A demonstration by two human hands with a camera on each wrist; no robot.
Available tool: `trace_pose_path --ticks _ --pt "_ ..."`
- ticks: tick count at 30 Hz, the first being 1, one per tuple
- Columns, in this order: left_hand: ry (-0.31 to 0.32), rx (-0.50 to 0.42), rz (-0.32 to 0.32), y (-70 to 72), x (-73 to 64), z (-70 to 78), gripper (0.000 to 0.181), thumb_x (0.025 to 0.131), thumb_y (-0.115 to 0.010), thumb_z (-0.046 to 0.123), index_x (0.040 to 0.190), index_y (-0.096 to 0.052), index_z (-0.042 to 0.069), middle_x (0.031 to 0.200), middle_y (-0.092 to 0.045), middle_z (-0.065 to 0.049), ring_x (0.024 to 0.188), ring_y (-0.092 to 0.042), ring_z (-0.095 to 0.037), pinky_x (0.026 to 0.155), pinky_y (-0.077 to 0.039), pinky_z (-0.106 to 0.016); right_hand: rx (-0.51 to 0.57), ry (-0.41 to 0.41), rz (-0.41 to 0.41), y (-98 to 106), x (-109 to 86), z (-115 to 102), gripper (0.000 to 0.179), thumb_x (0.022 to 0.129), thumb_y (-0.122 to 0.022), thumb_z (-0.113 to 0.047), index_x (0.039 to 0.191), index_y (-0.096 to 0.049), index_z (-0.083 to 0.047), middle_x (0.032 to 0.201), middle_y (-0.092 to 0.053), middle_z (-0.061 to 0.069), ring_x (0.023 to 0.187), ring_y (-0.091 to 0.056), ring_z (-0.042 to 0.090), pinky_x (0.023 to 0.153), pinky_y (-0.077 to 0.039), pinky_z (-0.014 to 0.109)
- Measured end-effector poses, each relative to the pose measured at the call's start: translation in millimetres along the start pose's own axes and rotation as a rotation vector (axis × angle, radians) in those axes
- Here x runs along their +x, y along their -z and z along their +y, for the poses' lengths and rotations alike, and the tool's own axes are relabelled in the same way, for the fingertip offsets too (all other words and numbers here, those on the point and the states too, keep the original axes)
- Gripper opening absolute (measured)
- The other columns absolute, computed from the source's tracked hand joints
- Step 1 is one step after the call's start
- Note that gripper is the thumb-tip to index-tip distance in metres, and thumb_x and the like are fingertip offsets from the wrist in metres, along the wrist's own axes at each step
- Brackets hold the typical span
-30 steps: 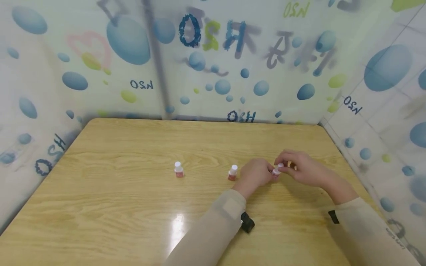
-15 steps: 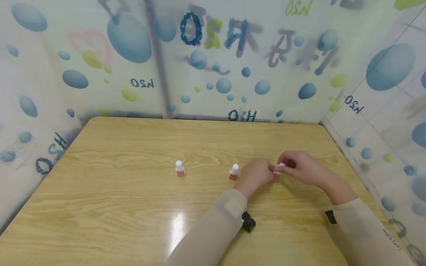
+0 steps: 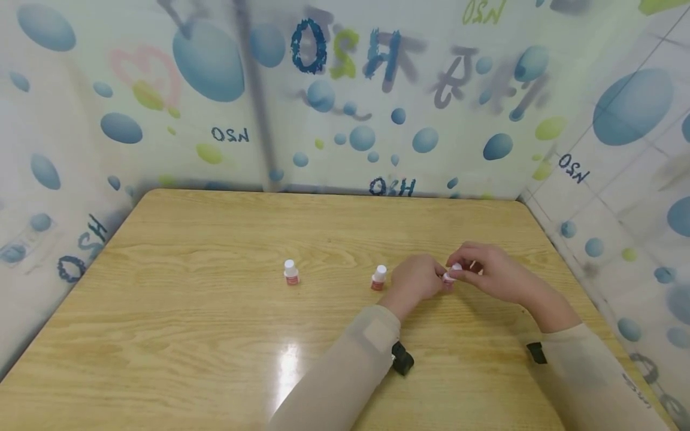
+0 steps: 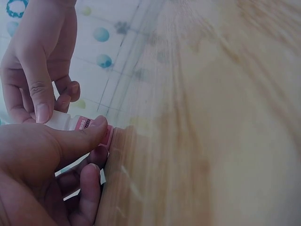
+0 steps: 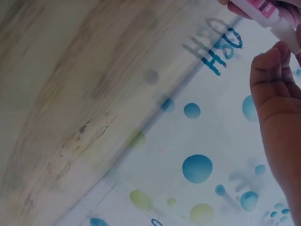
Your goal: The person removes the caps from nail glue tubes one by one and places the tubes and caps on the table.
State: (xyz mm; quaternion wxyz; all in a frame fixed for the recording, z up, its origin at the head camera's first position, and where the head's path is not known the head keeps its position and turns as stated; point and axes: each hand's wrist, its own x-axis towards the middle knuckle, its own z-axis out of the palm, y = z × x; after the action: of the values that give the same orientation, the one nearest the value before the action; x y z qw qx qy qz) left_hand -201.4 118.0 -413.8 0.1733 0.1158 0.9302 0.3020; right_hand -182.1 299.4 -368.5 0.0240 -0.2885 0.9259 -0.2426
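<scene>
A small white bottle (image 3: 448, 280) with a pink-red label stands at the right of the wooden table. My left hand (image 3: 416, 278) grips its body between thumb and fingers, low against the tabletop. From the other side, my right hand (image 3: 492, 272) pinches the white cap (image 4: 58, 120) with thumb and fingertips. The cap still sits at the bottle's neck; whether it is loose I cannot tell. In the right wrist view the labelled body (image 5: 264, 9) shows at the top edge. A second, similar bottle (image 3: 378, 279) stands upright just left of my left hand.
A third like bottle (image 3: 291, 273) stands upright farther left on the table (image 3: 205, 311). Patterned sheeting (image 3: 345, 126) with blue and green dots rises along the table's back and sides. A black strap piece (image 3: 402, 359) shows by the left sleeve.
The right fingers shift about the cap: half a second ago they covered more of it, now they are slightly raised. The left hand and the standing bottles keep their places.
</scene>
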Motion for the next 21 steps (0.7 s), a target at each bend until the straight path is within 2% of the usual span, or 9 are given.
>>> trace_pose_path --ticks 5,9,14,21 --pt "-0.005 -0.019 0.002 0.4 -1.7 -0.3 0.012 0.093 -0.082 0.046 0.094 -0.085 0.034 0.082 -0.068 0.016 0.071 -0.053 -0.011 0.061 -0.041 -0.03 0.015 -0.091 -0.022 -0.4 -0.5 -1.3 0.021 0.1 -0.076 -0.02 0.116 -0.073 -0.008 0.096 -0.07 -0.004 0.084 -0.061 0.007 0.075 -0.056 0.026" --pt "0.0 -0.021 0.004 0.5 -2.3 -0.8 0.013 0.093 -0.082 0.045 0.101 -0.085 0.036 0.089 -0.073 0.015 0.072 -0.053 -0.011 0.061 -0.04 -0.029 0.019 -0.15 -0.029 -2.5 0.6 -0.7 0.022 0.098 -0.079 -0.024 0.112 -0.072 -0.008 0.09 -0.067 -0.003 0.079 -0.056 0.01 0.069 -0.05 0.025" --pt "0.007 -0.018 0.004 1.2 -1.8 -1.0 0.015 0.093 -0.081 0.046 0.106 -0.085 0.04 0.098 -0.077 0.016 0.071 -0.053 -0.011 0.06 -0.04 -0.029 -0.002 -0.151 0.0 -5.3 1.9 0.3 0.018 0.095 -0.082 -0.025 0.101 -0.072 -0.012 0.081 -0.062 -0.004 0.072 -0.051 0.008 0.064 -0.044 0.024" --pt "0.015 -0.013 0.009 1.4 -2.9 -0.7 0.015 0.093 -0.081 0.046 0.107 -0.085 0.041 0.107 -0.079 0.017 0.07 -0.052 -0.011 0.059 -0.04 -0.029 -0.023 -0.143 0.008 -8.2 3.5 0.1 0.014 0.096 -0.081 -0.022 0.097 -0.07 -0.013 0.076 -0.061 -0.005 0.068 -0.049 0.007 0.061 -0.043 0.024"
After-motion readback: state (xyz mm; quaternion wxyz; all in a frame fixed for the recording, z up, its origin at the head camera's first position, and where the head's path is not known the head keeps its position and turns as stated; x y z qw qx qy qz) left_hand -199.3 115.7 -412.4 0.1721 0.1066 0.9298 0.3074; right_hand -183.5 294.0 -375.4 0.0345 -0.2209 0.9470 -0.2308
